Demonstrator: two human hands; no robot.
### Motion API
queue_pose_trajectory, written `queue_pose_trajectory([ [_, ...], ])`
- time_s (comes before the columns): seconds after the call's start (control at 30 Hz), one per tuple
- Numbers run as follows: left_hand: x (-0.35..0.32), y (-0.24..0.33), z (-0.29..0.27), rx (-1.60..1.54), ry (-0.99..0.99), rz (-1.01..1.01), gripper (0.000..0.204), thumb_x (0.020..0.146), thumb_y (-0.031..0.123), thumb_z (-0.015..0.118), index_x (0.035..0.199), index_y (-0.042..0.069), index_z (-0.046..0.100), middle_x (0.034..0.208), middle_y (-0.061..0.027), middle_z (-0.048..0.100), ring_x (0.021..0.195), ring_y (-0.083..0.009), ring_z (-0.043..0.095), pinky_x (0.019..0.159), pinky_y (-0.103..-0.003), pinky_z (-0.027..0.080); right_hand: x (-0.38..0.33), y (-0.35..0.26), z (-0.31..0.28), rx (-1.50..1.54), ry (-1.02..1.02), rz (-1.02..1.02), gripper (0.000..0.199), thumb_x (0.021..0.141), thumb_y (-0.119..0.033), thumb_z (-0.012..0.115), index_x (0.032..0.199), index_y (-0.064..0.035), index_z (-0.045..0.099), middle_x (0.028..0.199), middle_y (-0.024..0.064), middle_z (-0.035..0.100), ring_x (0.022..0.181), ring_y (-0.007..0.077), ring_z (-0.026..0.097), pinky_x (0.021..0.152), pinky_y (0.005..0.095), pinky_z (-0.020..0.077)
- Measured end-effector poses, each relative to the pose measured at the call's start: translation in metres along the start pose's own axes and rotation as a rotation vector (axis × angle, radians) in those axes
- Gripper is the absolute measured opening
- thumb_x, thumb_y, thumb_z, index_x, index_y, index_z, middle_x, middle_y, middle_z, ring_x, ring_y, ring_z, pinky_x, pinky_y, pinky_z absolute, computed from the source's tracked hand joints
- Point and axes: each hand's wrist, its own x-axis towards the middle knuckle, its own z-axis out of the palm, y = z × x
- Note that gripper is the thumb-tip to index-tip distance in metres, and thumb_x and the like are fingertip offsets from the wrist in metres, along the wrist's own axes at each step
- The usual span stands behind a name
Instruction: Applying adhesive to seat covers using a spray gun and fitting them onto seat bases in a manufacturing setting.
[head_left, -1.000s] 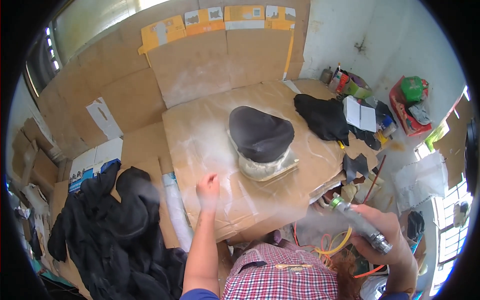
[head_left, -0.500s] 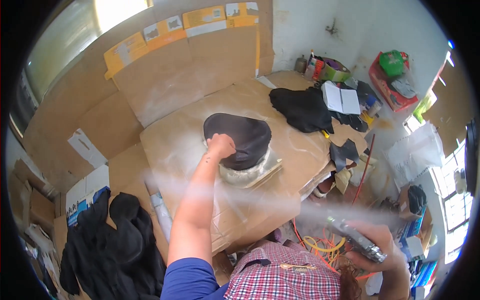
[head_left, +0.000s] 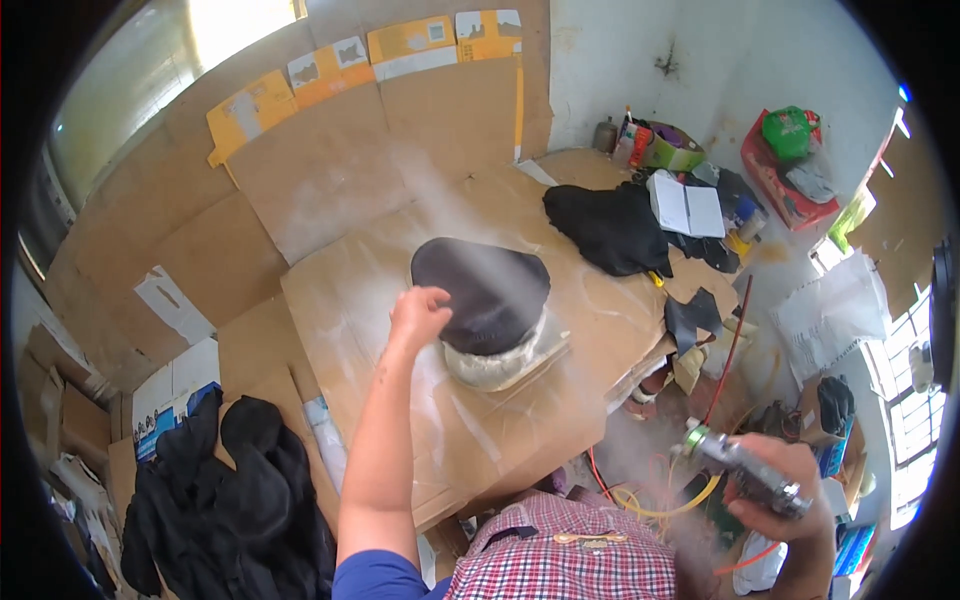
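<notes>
A smooth black piece of leather or fabric [head_left: 475, 290] covers a padded form with a whitish rim [head_left: 497, 368], standing on a board on the cardboard-covered table [head_left: 520, 435]. My left hand [head_left: 418, 318] is beside the black piece's left edge, fingers loosely bent and apart, with nothing seen in them. At the lower right, my right hand [head_left: 785, 480] grips a metal spray gun [head_left: 745, 465] with a green ring near its front. Pale mist hangs over the black piece and the table, blurring part of its surface.
Black fabric [head_left: 240, 490] is heaped at the lower left. Far right on the table are another black piece [head_left: 610, 230], an open notebook [head_left: 688, 205] and a box of supplies [head_left: 672, 148]. Cardboard panels [head_left: 330, 160] stand behind. Orange and yellow hoses [head_left: 660, 505] hang below the edge.
My left hand has come off the middle of the black piece to its left side, its fingers loosening. The spray gun has moved slightly right, and the mist now crosses the black piece.
</notes>
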Motion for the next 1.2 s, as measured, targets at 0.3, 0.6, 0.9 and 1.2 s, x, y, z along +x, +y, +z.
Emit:
queue_pose_trajectory([
  [0.3, -0.084, 0.011, 0.065, 0.228, 0.266, 0.171, 0.025, 0.068, 0.01, 0.064, 0.092, 0.019, 0.068, 0.088, -0.0051, 0.054, 0.092, -0.0257, 0.05, 0.084, -0.044, 0.035, 0.055, -0.028, -0.035, 0.208, 0.053, 0.206, 0.053, 0.067, -0.01, 0.071, 0.115, 0.0034, 0.053, 0.087, 0.0071, 0.064, 0.076, 0.0132, 0.059, 0.073, 0.026, 0.0461],
  [0.6, -0.105, 0.01, 0.083, 0.142, 0.296, 0.14, 0.039, 0.07, 0.01, 0.062, 0.108, 0.019, 0.063, 0.088, -0.0054, 0.054, 0.092, -0.0262, 0.049, 0.082, -0.043, 0.035, 0.076, -0.03, -0.046, 0.195, 0.087, 0.171, 0.054, 0.067, -0.012, 0.072, 0.115, 0.0033, 0.054, 0.083, 0.0054, 0.064, 0.077, 0.012, 0.059, 0.073, 0.0261, 0.0463],
  [0.9, -0.126, -0.003, 0.101, 0.017, 0.205, 0.072, 0.018, 0.074, 0.017, 0.061, 0.091, 0.016, 0.067, 0.085, -0.0058, 0.059, 0.089, -0.0266, 0.053, 0.083, -0.043, 0.035, 0.1, -0.049, -0.035, 0.135, 0.092, 0.234, 0.056, 0.069, -0.014, 0.072, 0.119, 0.0017, 0.051, 0.096, 0.008, 0.063, 0.083, 0.014, 0.058, 0.081, 0.0279, 0.045],
  [1.2, -0.159, -0.035, 0.094, -0.29, 0.24, -0.188, 0.013, 0.077, 0.021, 0.061, 0.08, 0.009, 0.067, 0.072, -0.0067, 0.062, 0.069, -0.0232, 0.059, 0.073, -0.038, 0.042, 0.119, -0.042, -0.01, 0.161, -0.076, -0.008, 0.061, 0.069, -0.007, 0.068, 0.124, 0.0031, 0.045, 0.083, 0.0087, 0.061, 0.066, 0.0129, 0.059, 0.06, 0.0256, 0.0483],
])
